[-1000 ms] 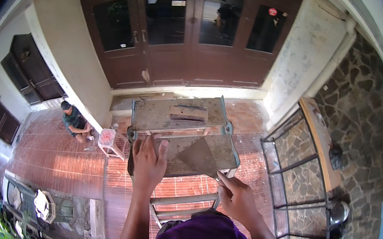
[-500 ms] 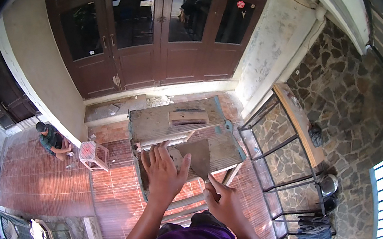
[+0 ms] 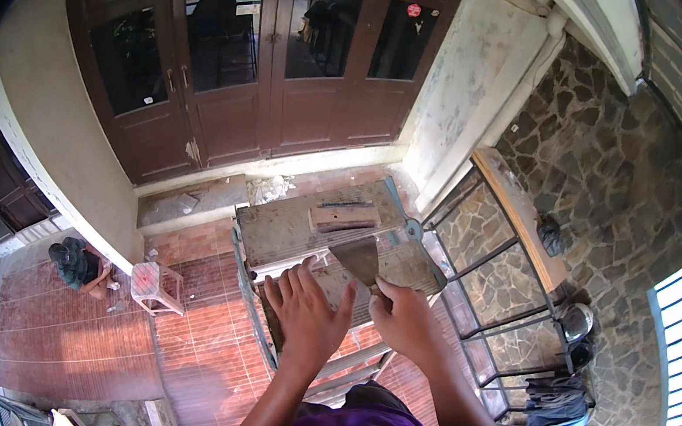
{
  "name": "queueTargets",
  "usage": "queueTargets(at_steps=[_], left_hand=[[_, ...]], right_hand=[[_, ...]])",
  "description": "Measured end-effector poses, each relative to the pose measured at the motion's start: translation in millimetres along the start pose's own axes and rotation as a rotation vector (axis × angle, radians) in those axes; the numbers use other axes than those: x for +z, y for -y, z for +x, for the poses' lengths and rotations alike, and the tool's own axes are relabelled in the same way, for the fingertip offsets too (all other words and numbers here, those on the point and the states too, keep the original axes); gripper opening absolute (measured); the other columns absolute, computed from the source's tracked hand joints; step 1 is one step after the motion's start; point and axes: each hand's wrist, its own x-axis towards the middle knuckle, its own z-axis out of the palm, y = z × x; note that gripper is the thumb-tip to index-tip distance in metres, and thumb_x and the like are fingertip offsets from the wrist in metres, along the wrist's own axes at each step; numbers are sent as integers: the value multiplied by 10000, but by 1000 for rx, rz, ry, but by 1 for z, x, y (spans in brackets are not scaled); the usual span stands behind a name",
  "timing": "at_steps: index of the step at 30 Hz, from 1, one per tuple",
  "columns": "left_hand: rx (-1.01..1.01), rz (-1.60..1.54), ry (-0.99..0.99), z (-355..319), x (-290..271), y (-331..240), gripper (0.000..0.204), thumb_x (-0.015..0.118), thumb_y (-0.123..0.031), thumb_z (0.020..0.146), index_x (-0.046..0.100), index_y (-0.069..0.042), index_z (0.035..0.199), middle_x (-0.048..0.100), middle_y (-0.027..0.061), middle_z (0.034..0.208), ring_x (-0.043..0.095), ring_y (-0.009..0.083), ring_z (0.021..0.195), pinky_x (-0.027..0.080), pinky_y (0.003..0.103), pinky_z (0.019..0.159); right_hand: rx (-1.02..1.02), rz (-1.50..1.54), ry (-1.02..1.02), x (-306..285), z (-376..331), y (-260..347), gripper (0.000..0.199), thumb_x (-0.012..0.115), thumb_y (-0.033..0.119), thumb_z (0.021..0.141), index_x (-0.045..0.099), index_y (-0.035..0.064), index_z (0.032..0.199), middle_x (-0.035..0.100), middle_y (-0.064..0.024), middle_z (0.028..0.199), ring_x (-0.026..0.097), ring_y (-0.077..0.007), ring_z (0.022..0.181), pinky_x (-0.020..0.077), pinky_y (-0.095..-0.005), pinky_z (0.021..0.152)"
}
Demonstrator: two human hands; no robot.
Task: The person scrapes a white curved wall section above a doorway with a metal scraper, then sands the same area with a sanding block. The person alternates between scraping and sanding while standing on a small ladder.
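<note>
My right hand [image 3: 409,320] is closed around the handle of a scraper [image 3: 358,258] with a broad, flat, dull metal blade. The blade points away and to the left, over a worn wooden table [image 3: 277,226] with bluish-green edges. Whether it touches the wood I cannot tell. To its left, my left hand [image 3: 308,318] is spread over the near part of the table, holding nothing visible; contact with the surface cannot be made out. Beyond the blade, a wooden block [image 3: 344,216] lies on the tabletop with a dark thin strip along it.
A plastic stool [image 3: 157,287] stands left on red tiles, near a crouching person [image 3: 82,267]. To the right is a tall metal-framed table with a wooden top [image 3: 517,213], against a stone wall. Brown doors [image 3: 240,119] close off the far side.
My right hand has moved up and away from me, and the scraper's blade has swung leftward. My left hand has shifted slightly right in the picture, still spread. The whole view has turned a little.
</note>
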Motion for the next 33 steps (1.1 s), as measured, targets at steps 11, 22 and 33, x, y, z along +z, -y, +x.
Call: queueTargets(at_steps=[11,22,33], left_hand=[[279,17,160,-2,1,-11,595,650,-302,889,464,-66,1403,488,247,1397,419,430,1359,241,644,1136],[309,179,205,7,22,-36,399,604,-146,868,605,-111,1266,591,116,1390,553,306,1288,418,507,1061],[293,153,96,-15,25,-51,426,632,-184,810,687,-104,1224,613,106,1377,544,324,1313,457,479,1049]], right_hand=[[-27,156,176,-10,-15,-19,551,584,155,912,475,-40,1416,692,-218,868,687,-400,794,536,-454,722],[-267,232,582,-67,26,-53,679,644,324,969,406,-71,1468,685,-104,748,678,-259,614,537,-350,620],[-864,23,210,-29,195,-79,559,645,400,935,589,45,1364,614,-167,1186,559,-345,1160,470,-498,955]])
